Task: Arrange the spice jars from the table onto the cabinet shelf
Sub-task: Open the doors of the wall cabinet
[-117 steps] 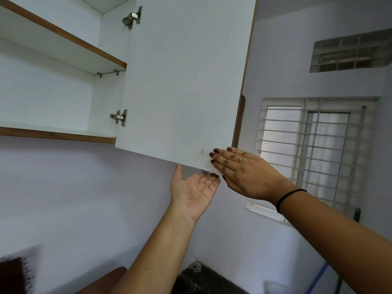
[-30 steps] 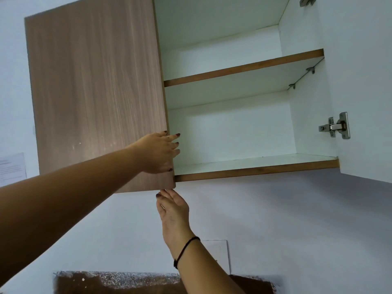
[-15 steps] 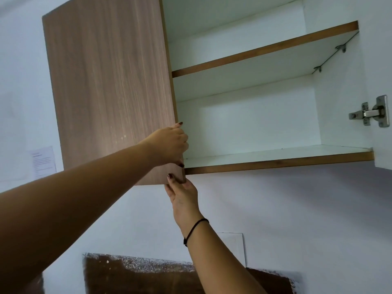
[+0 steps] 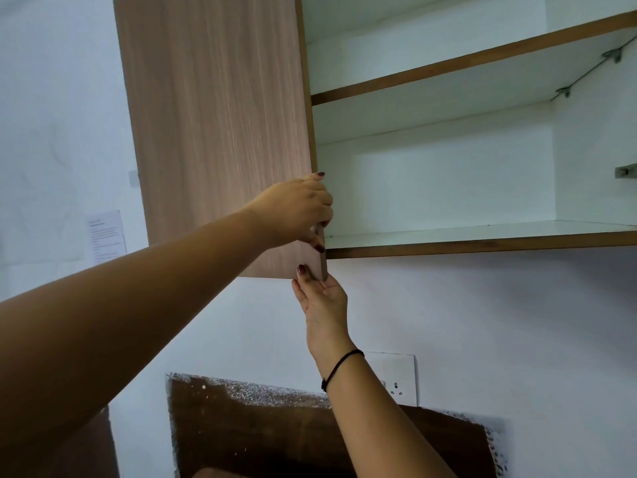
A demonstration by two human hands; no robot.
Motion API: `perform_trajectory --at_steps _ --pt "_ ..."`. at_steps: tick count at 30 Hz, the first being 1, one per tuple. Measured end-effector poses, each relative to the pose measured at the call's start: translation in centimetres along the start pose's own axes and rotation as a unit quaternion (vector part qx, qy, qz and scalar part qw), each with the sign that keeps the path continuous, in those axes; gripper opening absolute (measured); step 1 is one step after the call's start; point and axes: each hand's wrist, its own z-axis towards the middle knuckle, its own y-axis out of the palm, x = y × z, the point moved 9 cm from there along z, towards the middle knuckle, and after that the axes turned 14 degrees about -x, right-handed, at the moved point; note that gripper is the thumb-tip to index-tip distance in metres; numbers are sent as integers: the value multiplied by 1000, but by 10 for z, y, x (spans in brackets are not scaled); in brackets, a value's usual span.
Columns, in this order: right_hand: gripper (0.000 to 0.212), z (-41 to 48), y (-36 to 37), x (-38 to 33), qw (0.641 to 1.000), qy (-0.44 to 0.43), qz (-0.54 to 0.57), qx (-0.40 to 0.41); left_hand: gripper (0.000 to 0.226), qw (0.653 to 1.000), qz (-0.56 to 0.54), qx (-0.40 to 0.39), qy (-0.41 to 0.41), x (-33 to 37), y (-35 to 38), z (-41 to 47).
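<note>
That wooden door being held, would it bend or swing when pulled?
Probably stiff: the wooden door looks like a thick flat board, straight though the left hand grips only its edge. It should swing, not lift off, judging by the hinge across the cabinet. Likely not slippery: matt grain.

print on the wall paper [image 4: 105,236] too small to read.

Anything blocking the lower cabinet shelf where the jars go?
Partly. The wooden cabinet door covers the cabinet's left side; the left hand grips its free edge and the right hand pinches its bottom corner. To the right, the lower shelf is exposed, nothing visible in front of it. No spice jars are in view.
</note>
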Motion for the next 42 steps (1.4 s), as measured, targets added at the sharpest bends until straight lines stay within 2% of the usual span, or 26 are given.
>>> perform_trajectory --at_steps 3,9,19,23,26,31,35,42 --pt "24 -13 11 0 999 -16 -38 19 41 999 -30 34 12 -3 -8 -21" --pt "15 -45 41 1 994 -54 -86 51 39 995 -47 82 40 -9 -19 -67" --pt "13 -90 100 12 977 -117 -159 85 38 988 -70 122 69 -26 -29 -139" --pt "8 -92 128 20 967 -96 -234 34 37 985 -81 129 76 -34 -31 -167" --pt "15 -90 154 31 949 -72 -307 -7 36 983 -87 138 89 -41 -33 -193" --pt "26 -95 198 40 902 -121 -408 -71 35 982 -85 139 95 -57 -32 -238" --pt "34 -97 219 60 883 -126 -440 -108 36 983 -80 140 90 -68 -33 -270" --pt "60 -106 260 85 854 -167 -464 -165 46 987 -76 119 77 -86 -24 -317"
